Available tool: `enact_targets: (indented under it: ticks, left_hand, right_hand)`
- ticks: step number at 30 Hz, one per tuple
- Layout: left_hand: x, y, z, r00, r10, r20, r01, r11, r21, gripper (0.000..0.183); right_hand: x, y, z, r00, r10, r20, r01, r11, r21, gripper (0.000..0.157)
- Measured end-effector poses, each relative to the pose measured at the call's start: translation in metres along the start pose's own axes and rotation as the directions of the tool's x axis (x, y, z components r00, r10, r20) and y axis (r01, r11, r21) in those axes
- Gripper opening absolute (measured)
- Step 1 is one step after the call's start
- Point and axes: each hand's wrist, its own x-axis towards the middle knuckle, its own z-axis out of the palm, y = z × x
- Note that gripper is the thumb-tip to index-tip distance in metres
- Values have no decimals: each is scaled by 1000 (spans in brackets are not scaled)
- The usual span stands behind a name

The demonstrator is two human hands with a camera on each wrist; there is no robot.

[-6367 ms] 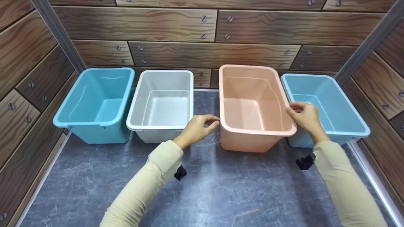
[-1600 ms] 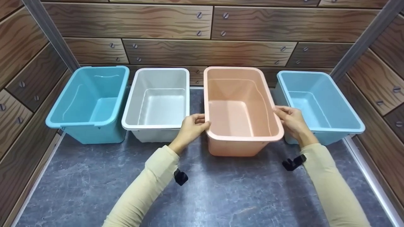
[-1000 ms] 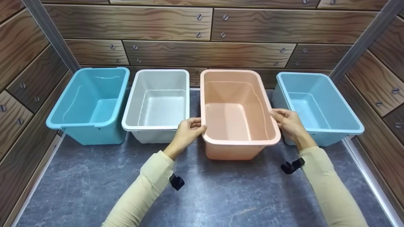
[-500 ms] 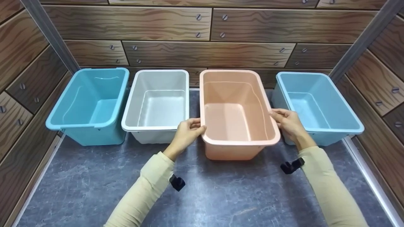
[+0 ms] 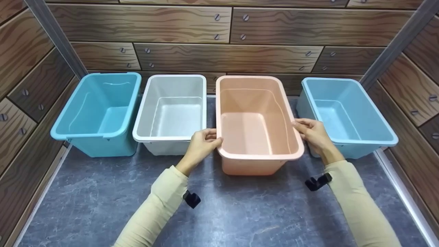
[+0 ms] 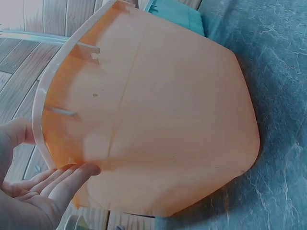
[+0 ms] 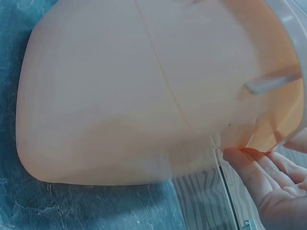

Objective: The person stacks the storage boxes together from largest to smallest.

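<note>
Pinching the rim, left hand (image 5: pixel 200 145) and right hand (image 5: pixel 312 135) have the peach bin (image 5: pixel 255 166) clamped between them, neither really nearer. Long axis runs front-to-back, so they're gripping its long sides, gray bin (image 5: pixel 178 116) left, pale blue bin (image 5: pixel 360 115) right.

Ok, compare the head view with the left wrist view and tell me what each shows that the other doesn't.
Only the head view shows the inside of the peach bin and the left sleeve.
Only the left wrist view shows short ribs beneath that bin's rim and the left hand's fingertips below it.
Both share the peach bin, the left hand at its rim, the marbled surface, wood-patterned panels and some blue-green bin.
</note>
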Motion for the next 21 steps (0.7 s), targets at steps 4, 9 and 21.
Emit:
enact_targets:
  ticks: [4,9,21]
  left_hand:
    - [-4,0,-3,1000,0,-2,0,1000,-1,35]
    - [-7,-1,-6,1000,-3,-6,3,1000,0,35]
    - [-13,-6,-10,999,-9,-38,8,1000,-2,36]
  right_hand:
    - [-1,1,2,1000,6,-11,-6,1000,-18,8]
    - [-2,1,5,1000,19,-25,-20,1000,-17,9]
    - [-4,0,6,997,63,-38,-65,996,-66,13]
